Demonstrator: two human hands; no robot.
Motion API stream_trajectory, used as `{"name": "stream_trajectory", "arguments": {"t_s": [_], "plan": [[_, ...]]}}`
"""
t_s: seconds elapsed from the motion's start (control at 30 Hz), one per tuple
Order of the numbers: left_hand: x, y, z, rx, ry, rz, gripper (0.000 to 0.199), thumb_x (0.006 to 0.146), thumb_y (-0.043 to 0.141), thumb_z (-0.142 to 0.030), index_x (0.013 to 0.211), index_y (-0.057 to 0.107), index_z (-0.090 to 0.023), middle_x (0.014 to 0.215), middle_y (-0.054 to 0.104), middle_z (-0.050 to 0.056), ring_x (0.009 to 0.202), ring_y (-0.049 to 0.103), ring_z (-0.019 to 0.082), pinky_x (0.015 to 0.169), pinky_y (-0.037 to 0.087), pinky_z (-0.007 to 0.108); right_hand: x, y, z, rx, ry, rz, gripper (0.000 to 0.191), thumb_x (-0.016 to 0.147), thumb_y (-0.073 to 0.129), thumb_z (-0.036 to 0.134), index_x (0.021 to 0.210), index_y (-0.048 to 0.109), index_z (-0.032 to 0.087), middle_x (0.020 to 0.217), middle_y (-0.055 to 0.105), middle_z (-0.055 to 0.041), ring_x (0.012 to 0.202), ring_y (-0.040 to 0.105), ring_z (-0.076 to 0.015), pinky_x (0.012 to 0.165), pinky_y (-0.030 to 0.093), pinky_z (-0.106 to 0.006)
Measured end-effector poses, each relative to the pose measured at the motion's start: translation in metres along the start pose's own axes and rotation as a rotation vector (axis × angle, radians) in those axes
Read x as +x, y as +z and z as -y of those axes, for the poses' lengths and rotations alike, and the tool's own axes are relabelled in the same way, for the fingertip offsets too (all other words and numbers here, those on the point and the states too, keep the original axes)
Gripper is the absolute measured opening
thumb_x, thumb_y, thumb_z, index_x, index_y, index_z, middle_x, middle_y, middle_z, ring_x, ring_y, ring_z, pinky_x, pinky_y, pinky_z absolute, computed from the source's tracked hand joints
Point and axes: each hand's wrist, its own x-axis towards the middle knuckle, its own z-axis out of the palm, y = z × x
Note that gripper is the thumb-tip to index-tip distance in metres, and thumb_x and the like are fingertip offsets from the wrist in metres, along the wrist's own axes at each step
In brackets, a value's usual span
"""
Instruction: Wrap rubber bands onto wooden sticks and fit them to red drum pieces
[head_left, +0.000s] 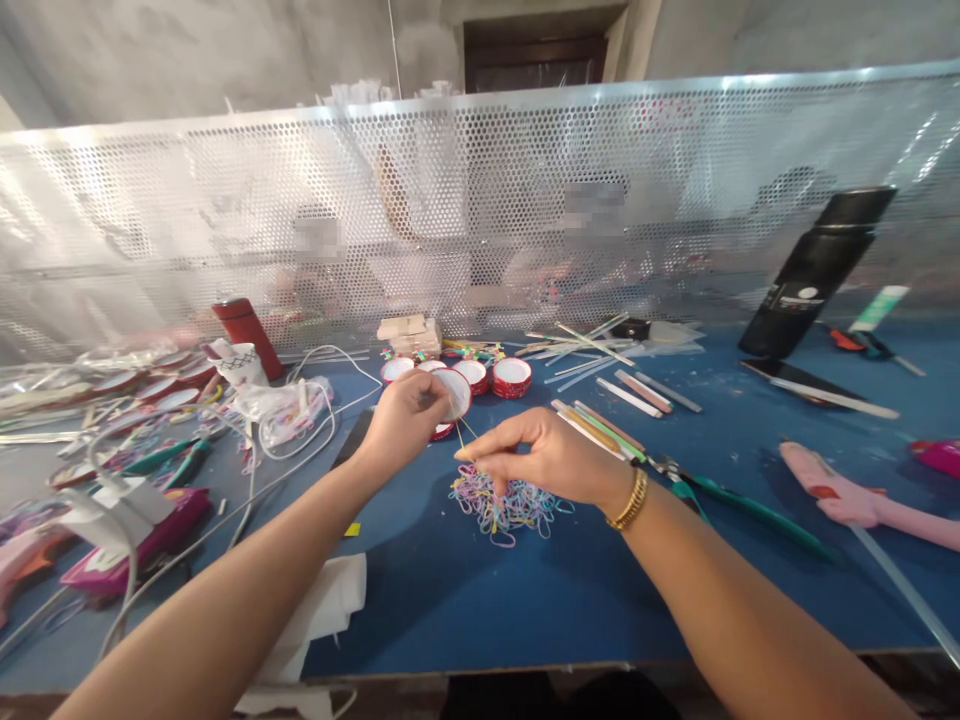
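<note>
My left hand [405, 415] pinches a small round white disc with a red rim [454, 393], held up above the table. A thin yellowish cord [465, 430] runs from the disc down to my right hand [532, 455], whose thumb and forefinger are closed on it. A gold bracelet [631, 500] is on my right wrist. Under my right hand lies a tangled pile of pastel cord loops [499, 505], partly hidden by the fingers. Just beyond my hands stand stacks of similar red-rimmed discs [512, 376], with small coloured pieces behind them.
Pens [600, 425], green-handled pliers [757, 510], a pink glue gun [840, 490] and a black bottle [814, 275] lie or stand at right. Left are a red bottle [247, 335], white cables and a power strip [142, 540]. A perforated metal screen [465, 200] crosses behind.
</note>
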Motion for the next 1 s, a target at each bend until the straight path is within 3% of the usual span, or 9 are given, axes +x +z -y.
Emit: {"name": "stream_trajectory", "arguments": {"t_s": [0.1, 0.17, 0.23, 0.3, 0.43, 0.63, 0.83, 1.0], "plan": [[-0.006, 0.004, -0.009, -0.131, 0.051, 0.191, 0.008, 0.077, 0.06, -0.016, 0.071, 0.064, -0.02, 0.075, 0.063, 0.001, 0.07, 0.056, 0.015, 0.063, 0.045, 0.027, 0.0, 0.001, 0.002, -0.056, -0.061, -0.065, 0.037, 0.078, 0.083, 0.038, 0.113, 0.078, 0.025, 0.059, 0.068, 0.0042, 0.057, 0.059, -0.0117, 0.065, 0.052, -0.03], [-0.009, 0.005, -0.013, -0.232, 0.04, 0.273, 0.004, 0.081, 0.063, -0.022, 0.078, 0.064, -0.02, 0.079, 0.062, 0.001, 0.067, 0.055, 0.014, 0.059, 0.044, 0.026, 0.0, -0.003, 0.005, -0.102, -0.195, -0.142, 0.048, 0.074, 0.087, 0.039, 0.119, 0.075, 0.03, 0.069, 0.073, 0.004, 0.071, 0.065, -0.0155, 0.086, 0.054, -0.038], [-0.011, 0.003, -0.014, -0.284, 0.018, 0.309, 0.009, 0.085, 0.065, -0.029, 0.084, 0.062, -0.02, 0.08, 0.061, 0.001, 0.063, 0.052, 0.013, 0.055, 0.042, 0.025, -0.002, -0.01, 0.008, -0.187, -0.313, -0.242, 0.057, 0.072, 0.089, 0.041, 0.125, 0.07, 0.035, 0.092, 0.078, 0.0013, 0.097, 0.067, -0.0213, 0.104, 0.047, -0.046], [-0.01, 0.0, -0.014, -0.312, 0.006, 0.321, 0.01, 0.087, 0.063, -0.029, 0.088, 0.059, -0.021, 0.078, 0.059, 0.0, 0.061, 0.049, 0.012, 0.055, 0.041, 0.025, -0.003, -0.016, 0.01, -0.342, -0.37, -0.355, 0.067, 0.069, 0.09, 0.046, 0.13, 0.065, 0.038, 0.115, 0.075, -0.0015, 0.116, 0.062, -0.0264, 0.109, 0.043, -0.051], [-0.009, -0.003, -0.014, -0.393, -0.029, 0.301, 0.014, 0.084, 0.061, -0.021, 0.095, 0.053, -0.023, 0.082, 0.057, -0.001, 0.063, 0.049, 0.012, 0.056, 0.042, 0.025, -0.003, -0.021, 0.006, -0.691, -0.363, -0.494, 0.094, 0.054, 0.095, 0.056, 0.136, 0.055, 0.033, 0.136, 0.063, -0.0077, 0.128, 0.051, -0.0364, 0.111, 0.038, -0.054], [-0.009, 0.004, -0.015, -0.58, -0.116, 0.267, 0.046, 0.074, 0.074, -0.021, 0.11, 0.045, -0.024, 0.088, 0.068, 0.002, 0.074, 0.063, 0.016, 0.065, 0.05, 0.028, 0.001, -0.012, -0.008, -0.863, -0.317, -0.439, 0.101, 0.053, 0.094, 0.057, 0.135, 0.043, 0.027, 0.137, 0.057, -0.0117, 0.131, 0.048, -0.0384, 0.113, 0.035, -0.052], [-0.007, 0.003, -0.015, -0.532, -0.224, 0.201, 0.027, 0.076, 0.077, -0.029, 0.095, 0.06, -0.021, 0.083, 0.07, 0.001, 0.058, 0.055, 0.009, 0.048, 0.04, 0.022, 0.003, -0.012, -0.013, -0.843, -0.287, -0.428, 0.105, 0.051, 0.095, 0.058, 0.135, 0.04, 0.027, 0.138, 0.056, -0.0132, 0.13, 0.049, -0.039, 0.112, 0.036, -0.053], [-0.011, 0.007, -0.022, -0.543, -0.169, 0.191, 0.026, 0.074, 0.079, -0.028, 0.096, 0.066, -0.021, 0.089, 0.07, 0.002, 0.061, 0.057, 0.01, 0.05, 0.046, 0.023, 0.004, -0.007, -0.011, -0.789, -0.27, -0.426, 0.105, 0.045, 0.098, 0.055, 0.129, 0.042, 0.026, 0.134, 0.058, -0.0132, 0.124, 0.053, -0.0368, 0.109, 0.039, -0.052]]}}
